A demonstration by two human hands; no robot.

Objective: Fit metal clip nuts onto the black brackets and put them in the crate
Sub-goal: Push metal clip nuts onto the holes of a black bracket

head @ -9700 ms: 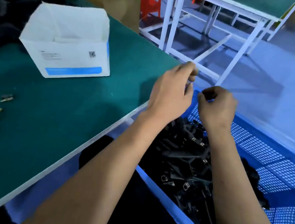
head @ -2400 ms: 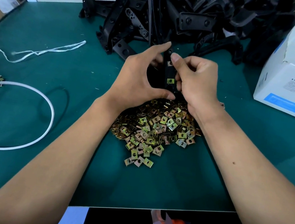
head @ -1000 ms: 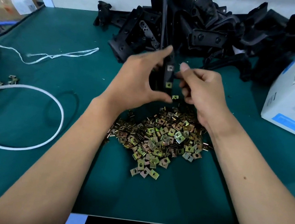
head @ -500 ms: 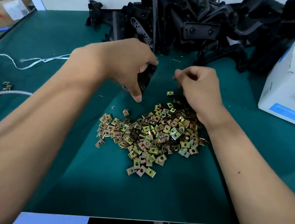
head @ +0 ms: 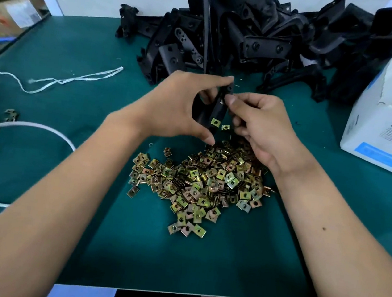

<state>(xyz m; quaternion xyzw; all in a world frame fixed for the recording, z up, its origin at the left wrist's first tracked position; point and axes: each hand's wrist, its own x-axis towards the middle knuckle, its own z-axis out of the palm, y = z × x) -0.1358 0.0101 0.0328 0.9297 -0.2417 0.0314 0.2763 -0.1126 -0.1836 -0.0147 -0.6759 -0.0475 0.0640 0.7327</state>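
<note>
The green work table (head: 52,61) carries a heap of black brackets (head: 265,40) along its far edge. A white carton (head: 391,118) stands at the right. A pile of loose metal clip nuts (head: 200,183) lies at the centre, toward the near edge. The left hand (head: 170,105) grips 1 black bracket (head: 218,111) above the pile, index finger curled over its top and thumb below. 1 clip nut (head: 215,121) is seated on this bracket. The right hand (head: 259,124) has curled fingers, its thumb tip pressing the bracket edge; a second clip nut (head: 225,127) sits at its fingertips.
</note>
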